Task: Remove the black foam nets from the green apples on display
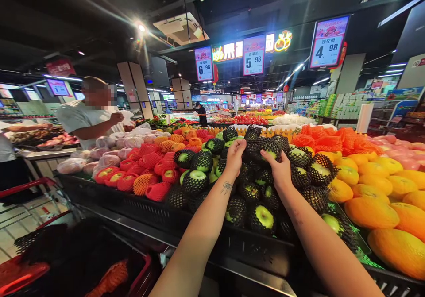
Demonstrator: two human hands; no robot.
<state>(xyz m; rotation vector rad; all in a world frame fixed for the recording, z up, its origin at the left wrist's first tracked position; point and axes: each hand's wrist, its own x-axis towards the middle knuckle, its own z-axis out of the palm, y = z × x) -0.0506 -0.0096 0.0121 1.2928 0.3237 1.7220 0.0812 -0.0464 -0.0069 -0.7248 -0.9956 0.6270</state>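
Both my hands are over a heap of green apples (pixel 264 217) in black foam nets. My left hand (pixel 235 157) is closed, its fingers pinching the left end of a stretched black foam net (pixel 257 147). At the net's right end my right hand (pixel 280 168) is closed around a netted green apple (pixel 272 154), its thumb in front. Part of that apple is hidden by the net and fingers. Other netted apples lie just below and behind both hands, in a black display crate (pixel 139 208).
Red-netted apples (pixel 149 157) and bagged fruit (pixel 109 146) lie left; oranges (pixel 372 208) and orange nets (pixel 335 140) lie right. A cart (pixel 33 204) and a dark pile of nets (pixel 76 257) are at lower left. Another person (pixel 89 115) stands beyond the left end.
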